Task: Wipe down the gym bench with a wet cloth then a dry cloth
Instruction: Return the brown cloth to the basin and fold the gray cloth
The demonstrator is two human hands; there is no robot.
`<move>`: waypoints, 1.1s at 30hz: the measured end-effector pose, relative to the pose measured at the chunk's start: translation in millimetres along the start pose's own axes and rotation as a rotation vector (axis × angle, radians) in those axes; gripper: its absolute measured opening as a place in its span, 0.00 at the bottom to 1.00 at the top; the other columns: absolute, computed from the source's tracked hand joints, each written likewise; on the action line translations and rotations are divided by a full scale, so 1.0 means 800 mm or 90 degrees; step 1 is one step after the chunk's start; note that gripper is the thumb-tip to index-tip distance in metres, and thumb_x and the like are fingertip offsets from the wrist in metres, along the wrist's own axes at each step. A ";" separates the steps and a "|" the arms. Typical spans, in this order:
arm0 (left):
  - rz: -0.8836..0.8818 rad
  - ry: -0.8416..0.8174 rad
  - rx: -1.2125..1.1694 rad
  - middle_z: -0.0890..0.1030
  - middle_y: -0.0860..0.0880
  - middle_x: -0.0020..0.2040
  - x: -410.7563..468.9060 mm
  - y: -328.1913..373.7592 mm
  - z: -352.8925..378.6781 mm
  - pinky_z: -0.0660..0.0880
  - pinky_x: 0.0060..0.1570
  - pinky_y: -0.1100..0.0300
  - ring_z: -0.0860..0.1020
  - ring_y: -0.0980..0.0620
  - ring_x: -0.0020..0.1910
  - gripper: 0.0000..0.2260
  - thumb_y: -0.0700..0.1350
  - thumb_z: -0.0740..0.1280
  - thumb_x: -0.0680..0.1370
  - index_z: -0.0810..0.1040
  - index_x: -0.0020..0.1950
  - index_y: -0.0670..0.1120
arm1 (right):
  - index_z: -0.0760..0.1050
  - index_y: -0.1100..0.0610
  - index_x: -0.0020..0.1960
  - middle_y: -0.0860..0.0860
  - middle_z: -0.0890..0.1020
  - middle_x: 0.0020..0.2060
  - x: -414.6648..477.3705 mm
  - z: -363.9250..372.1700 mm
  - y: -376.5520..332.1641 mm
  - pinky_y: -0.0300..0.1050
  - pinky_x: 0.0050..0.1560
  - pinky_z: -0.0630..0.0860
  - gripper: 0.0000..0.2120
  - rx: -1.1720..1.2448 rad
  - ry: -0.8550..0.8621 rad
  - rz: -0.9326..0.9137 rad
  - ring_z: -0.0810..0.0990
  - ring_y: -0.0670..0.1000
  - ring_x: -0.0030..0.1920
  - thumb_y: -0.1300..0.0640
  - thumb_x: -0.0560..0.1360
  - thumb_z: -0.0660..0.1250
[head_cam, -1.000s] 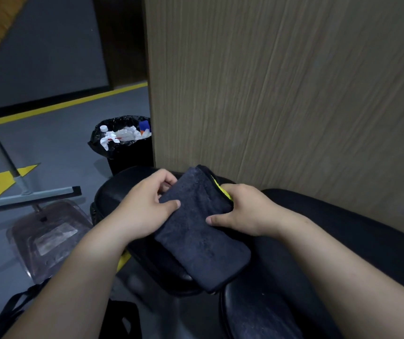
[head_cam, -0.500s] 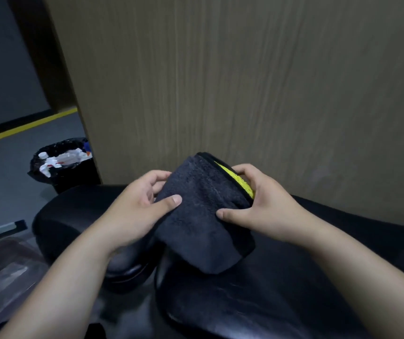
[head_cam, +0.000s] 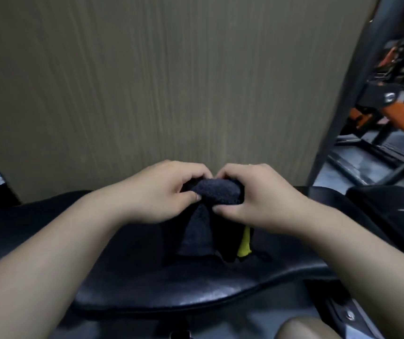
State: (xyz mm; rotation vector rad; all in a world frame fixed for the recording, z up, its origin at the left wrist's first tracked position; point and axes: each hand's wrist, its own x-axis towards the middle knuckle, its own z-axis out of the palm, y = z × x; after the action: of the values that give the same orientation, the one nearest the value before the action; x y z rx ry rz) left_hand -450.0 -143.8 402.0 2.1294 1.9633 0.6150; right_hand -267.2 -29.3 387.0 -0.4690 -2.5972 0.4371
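A dark grey cloth (head_cam: pixel 210 196) with a yellow edge hangs bunched above the black padded gym bench (head_cam: pixel 161 289). My left hand (head_cam: pixel 164 192) grips the cloth's top from the left, and my right hand (head_cam: pixel 257 194) grips it from the right, thumbs pressed on its near side. The cloth's lower folds droop down and reach the bench pad between my wrists. The bench pad spreads across the lower half of the view under both forearms.
A wood-grain panel (head_cam: pixel 171 81) rises directly behind the bench. At the right stands a dark metal post (head_cam: pixel 342 94), with orange and black gym equipment (head_cam: pixel 396 94) beyond it. Another black pad (head_cam: pixel 391 211) lies at the right. Grey floor shows below the bench.
The view has swung right, so the rubbish bin is out of sight. Both hands have drawn together and bunched the cloth, which was flat and folded before and now hangs down.
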 end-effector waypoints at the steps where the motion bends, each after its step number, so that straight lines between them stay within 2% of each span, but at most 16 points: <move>1: 0.004 -0.001 -0.020 0.82 0.54 0.45 0.012 0.011 0.004 0.76 0.47 0.48 0.80 0.53 0.46 0.09 0.48 0.67 0.76 0.75 0.55 0.58 | 0.80 0.48 0.49 0.43 0.83 0.41 -0.009 -0.012 0.007 0.41 0.45 0.76 0.12 0.039 0.005 0.034 0.81 0.42 0.45 0.50 0.67 0.77; 3: -0.026 0.045 -0.110 0.83 0.57 0.46 0.033 0.027 0.014 0.78 0.48 0.52 0.81 0.53 0.46 0.12 0.48 0.73 0.75 0.74 0.55 0.58 | 0.80 0.50 0.43 0.46 0.82 0.34 -0.030 -0.037 0.022 0.41 0.38 0.76 0.07 0.093 0.033 0.091 0.80 0.41 0.36 0.54 0.68 0.77; 6: -0.090 0.099 -0.291 0.85 0.54 0.49 0.059 0.042 0.039 0.79 0.51 0.52 0.83 0.51 0.47 0.25 0.57 0.79 0.64 0.74 0.56 0.55 | 0.80 0.53 0.40 0.49 0.84 0.34 -0.070 -0.077 0.044 0.46 0.39 0.80 0.07 0.181 0.065 0.168 0.83 0.44 0.35 0.56 0.68 0.78; 8: -0.098 0.046 -0.449 0.86 0.50 0.52 0.072 0.052 0.071 0.78 0.55 0.53 0.83 0.51 0.52 0.27 0.56 0.79 0.62 0.77 0.58 0.51 | 0.81 0.55 0.42 0.51 0.85 0.36 -0.102 -0.102 0.057 0.45 0.40 0.81 0.06 0.223 0.090 0.206 0.84 0.47 0.38 0.58 0.69 0.78; 10: -0.079 -0.029 -0.580 0.85 0.48 0.55 0.086 0.070 0.113 0.77 0.55 0.58 0.82 0.52 0.56 0.23 0.47 0.79 0.64 0.80 0.58 0.47 | 0.81 0.57 0.44 0.52 0.86 0.38 -0.138 -0.126 0.067 0.41 0.40 0.81 0.06 0.270 0.122 0.230 0.85 0.46 0.38 0.61 0.70 0.77; 12: -0.061 -0.090 -0.666 0.83 0.46 0.59 0.102 0.098 0.155 0.76 0.58 0.58 0.81 0.49 0.60 0.25 0.42 0.78 0.65 0.79 0.61 0.44 | 0.81 0.59 0.45 0.53 0.86 0.38 -0.175 -0.149 0.077 0.40 0.39 0.81 0.06 0.334 0.153 0.257 0.85 0.47 0.39 0.63 0.70 0.76; 14: -0.048 -0.163 -0.729 0.81 0.42 0.63 0.120 0.133 0.188 0.76 0.61 0.54 0.79 0.44 0.64 0.28 0.42 0.77 0.65 0.76 0.65 0.40 | 0.81 0.59 0.46 0.51 0.86 0.37 -0.215 -0.170 0.086 0.39 0.35 0.80 0.06 0.388 0.192 0.294 0.86 0.49 0.39 0.64 0.71 0.76; 16: -0.042 -0.235 -0.772 0.81 0.40 0.63 0.138 0.171 0.215 0.77 0.58 0.54 0.79 0.42 0.63 0.26 0.41 0.77 0.66 0.78 0.63 0.39 | 0.80 0.59 0.45 0.52 0.86 0.39 -0.257 -0.188 0.098 0.44 0.40 0.82 0.06 0.400 0.244 0.318 0.86 0.52 0.42 0.62 0.71 0.76; 19: -0.024 -0.312 -0.795 0.81 0.39 0.61 0.154 0.235 0.260 0.77 0.57 0.54 0.80 0.42 0.60 0.22 0.41 0.78 0.68 0.80 0.61 0.37 | 0.79 0.57 0.43 0.51 0.85 0.37 -0.327 -0.205 0.113 0.43 0.41 0.80 0.06 0.411 0.333 0.346 0.85 0.51 0.40 0.65 0.70 0.75; 22: -0.036 -0.320 -0.804 0.84 0.41 0.55 0.159 0.298 0.316 0.79 0.54 0.55 0.83 0.45 0.53 0.16 0.38 0.69 0.70 0.81 0.57 0.36 | 0.78 0.57 0.44 0.52 0.83 0.36 -0.406 -0.206 0.128 0.43 0.41 0.80 0.08 0.453 0.431 0.412 0.83 0.51 0.39 0.67 0.70 0.73; 25: -0.034 -0.385 -0.828 0.84 0.42 0.52 0.151 0.351 0.371 0.80 0.51 0.56 0.83 0.46 0.50 0.17 0.37 0.67 0.69 0.79 0.58 0.36 | 0.78 0.57 0.46 0.52 0.83 0.36 -0.492 -0.195 0.137 0.41 0.38 0.79 0.09 0.471 0.505 0.505 0.83 0.49 0.37 0.67 0.69 0.73; 27: -0.021 -0.462 -0.806 0.85 0.43 0.49 0.142 0.379 0.407 0.79 0.48 0.57 0.83 0.47 0.48 0.16 0.37 0.67 0.68 0.79 0.56 0.37 | 0.78 0.59 0.47 0.54 0.82 0.37 -0.549 -0.184 0.135 0.41 0.39 0.79 0.12 0.430 0.505 0.573 0.82 0.49 0.37 0.66 0.66 0.75; 29: -0.012 -0.550 -0.752 0.85 0.45 0.46 0.135 0.400 0.439 0.79 0.44 0.60 0.84 0.49 0.45 0.12 0.37 0.68 0.68 0.80 0.51 0.40 | 0.76 0.56 0.48 0.54 0.82 0.39 -0.601 -0.176 0.129 0.43 0.39 0.78 0.15 0.390 0.461 0.637 0.81 0.52 0.37 0.63 0.64 0.76; 31: -0.005 -0.628 -0.676 0.86 0.45 0.47 0.131 0.416 0.469 0.79 0.45 0.59 0.84 0.48 0.46 0.12 0.39 0.71 0.68 0.81 0.51 0.42 | 0.75 0.51 0.53 0.55 0.86 0.45 -0.644 -0.168 0.122 0.51 0.42 0.81 0.20 0.395 0.402 0.704 0.84 0.59 0.41 0.61 0.64 0.77; 33: -0.002 -0.693 -0.598 0.86 0.44 0.50 0.125 0.431 0.495 0.79 0.47 0.58 0.84 0.46 0.49 0.12 0.40 0.73 0.70 0.81 0.53 0.43 | 0.73 0.44 0.60 0.57 0.85 0.48 -0.678 -0.150 0.115 0.56 0.43 0.83 0.27 0.372 0.364 0.759 0.85 0.60 0.45 0.58 0.67 0.80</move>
State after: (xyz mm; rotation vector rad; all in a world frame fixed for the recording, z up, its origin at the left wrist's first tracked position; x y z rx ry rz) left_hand 31.8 -26.7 203.1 1.3385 0.8095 0.1843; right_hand 267.5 -135.1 246.1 -1.5915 -1.3075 1.1580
